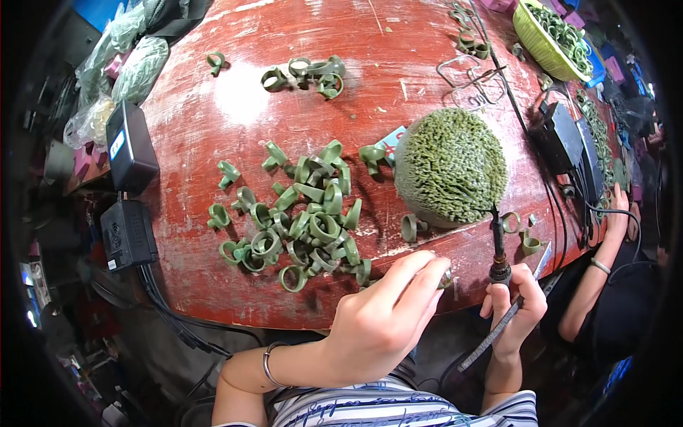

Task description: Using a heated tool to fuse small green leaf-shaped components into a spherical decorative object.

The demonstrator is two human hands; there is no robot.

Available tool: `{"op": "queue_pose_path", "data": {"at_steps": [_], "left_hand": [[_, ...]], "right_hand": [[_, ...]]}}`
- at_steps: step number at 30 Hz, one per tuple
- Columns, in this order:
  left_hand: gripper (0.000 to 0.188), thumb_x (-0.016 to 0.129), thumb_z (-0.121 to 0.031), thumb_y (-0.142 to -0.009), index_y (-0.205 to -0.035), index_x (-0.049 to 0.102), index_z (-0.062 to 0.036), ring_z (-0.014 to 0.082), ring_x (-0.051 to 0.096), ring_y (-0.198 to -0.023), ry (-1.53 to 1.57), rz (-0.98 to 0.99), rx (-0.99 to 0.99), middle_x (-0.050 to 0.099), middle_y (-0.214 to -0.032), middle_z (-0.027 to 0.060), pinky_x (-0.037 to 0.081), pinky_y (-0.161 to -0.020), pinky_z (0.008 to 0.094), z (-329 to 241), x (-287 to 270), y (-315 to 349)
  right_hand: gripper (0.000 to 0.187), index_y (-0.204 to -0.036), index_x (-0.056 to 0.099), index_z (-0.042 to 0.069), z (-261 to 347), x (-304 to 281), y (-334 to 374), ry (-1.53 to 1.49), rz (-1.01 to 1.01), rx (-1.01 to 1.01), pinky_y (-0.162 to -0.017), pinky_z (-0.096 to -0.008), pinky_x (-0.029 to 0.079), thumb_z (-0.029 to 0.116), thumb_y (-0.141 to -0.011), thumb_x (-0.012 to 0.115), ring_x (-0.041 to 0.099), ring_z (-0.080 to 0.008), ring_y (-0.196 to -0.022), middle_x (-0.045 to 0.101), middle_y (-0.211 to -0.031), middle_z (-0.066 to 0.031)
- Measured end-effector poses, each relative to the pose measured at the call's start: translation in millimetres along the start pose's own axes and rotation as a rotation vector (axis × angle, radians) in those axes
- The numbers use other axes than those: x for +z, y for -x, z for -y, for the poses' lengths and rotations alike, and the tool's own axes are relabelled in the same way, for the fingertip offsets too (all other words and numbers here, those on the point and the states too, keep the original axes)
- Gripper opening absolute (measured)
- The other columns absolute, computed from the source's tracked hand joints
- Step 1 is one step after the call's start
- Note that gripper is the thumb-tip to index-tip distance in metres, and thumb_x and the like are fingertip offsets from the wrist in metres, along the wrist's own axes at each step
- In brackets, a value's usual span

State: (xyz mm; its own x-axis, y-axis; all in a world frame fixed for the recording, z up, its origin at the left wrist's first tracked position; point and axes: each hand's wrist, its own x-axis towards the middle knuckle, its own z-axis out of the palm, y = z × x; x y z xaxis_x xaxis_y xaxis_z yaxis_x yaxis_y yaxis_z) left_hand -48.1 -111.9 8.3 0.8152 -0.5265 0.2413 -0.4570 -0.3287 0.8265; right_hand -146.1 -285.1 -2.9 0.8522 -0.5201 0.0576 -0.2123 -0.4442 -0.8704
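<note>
R hand (525,313) rnd blk pen-like tool (499,250)

Left of the left grip (380,317), a dense heap of green ring-shaped pieces (299,223) blocks low sideways passage; beyond it, an open band of worn red wooden surface (284,124) allows crossing. Ahead, a lone green ring (409,228) and a large, rough-topped green mound (452,167) obstruct. Right-forward of the right grip (518,306), black boxy devices (560,142) bar passage.
</note>
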Motion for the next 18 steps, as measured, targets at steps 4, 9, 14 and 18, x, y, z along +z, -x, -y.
{"op": "queue_pose_path", "data": {"at_steps": [4,9,14,18], "left_hand": [[0.032,0.072,-0.001,-0.07,-0.101,0.062,-0.0008,0.0252,0.065,-0.077,-0.14,0.024,0.041,0.062,-0.096,0.0117,0.054,-0.064,0.0309,0,9,-3],[0.032,0.073,-0.002,-0.072,-0.103,0.062,-0.0003,0.019,0.064,-0.069,-0.171,0.037,0.012,0.061,-0.099,0.0111,0.053,-0.058,0.0275,-8,-3,-6],[0.033,0.074,0.003,-0.071,-0.103,0.065,-0.0002,0.0064,0.06,-0.062,-0.141,-0.058,-0.011,0.062,-0.103,0.0119,0.043,-0.046,0.0181,-18,-47,-16],[0.031,0.071,0.004,-0.069,-0.098,0.066,-0.0033,0.0086,0.06,-0.068,-0.324,0.029,-0.008,0.064,-0.096,0.0086,0.044,-0.05,0.0203,-15,-91,-45]], "right_hand": [[0.017,-0.085,0.055,-0.007,-3,-3,-2,-0.054,0.012,0.015,-0.043,-0.022,0.036,0.006,-0.081,0.066,0.05,-0.0084,-0.047,0.049,-0.068,-0.0056],[0.018,-0.085,0.054,-0.007,-8,-4,-4,-0.111,0.04,-0.021,-0.043,-0.0219,0.036,0.007,-0.081,0.066,0.05,-0.0087,-0.046,0.049,-0.067,-0.0054],[0.02,-0.083,0.054,-0.006,-10,-5,-6,-0.118,0.038,0.01,-0.041,-0.0223,0.034,0.011,-0.083,0.065,0.049,-0.0079,-0.044,0.049,-0.067,-0.0048],[0.024,-0.083,0.054,-0.005,-13,-8,-7,-0.168,0.027,0.021,-0.04,-0.0214,0.034,0.016,-0.086,0.064,0.048,-0.0071,-0.043,0.049,-0.067,-0.0044]]}}
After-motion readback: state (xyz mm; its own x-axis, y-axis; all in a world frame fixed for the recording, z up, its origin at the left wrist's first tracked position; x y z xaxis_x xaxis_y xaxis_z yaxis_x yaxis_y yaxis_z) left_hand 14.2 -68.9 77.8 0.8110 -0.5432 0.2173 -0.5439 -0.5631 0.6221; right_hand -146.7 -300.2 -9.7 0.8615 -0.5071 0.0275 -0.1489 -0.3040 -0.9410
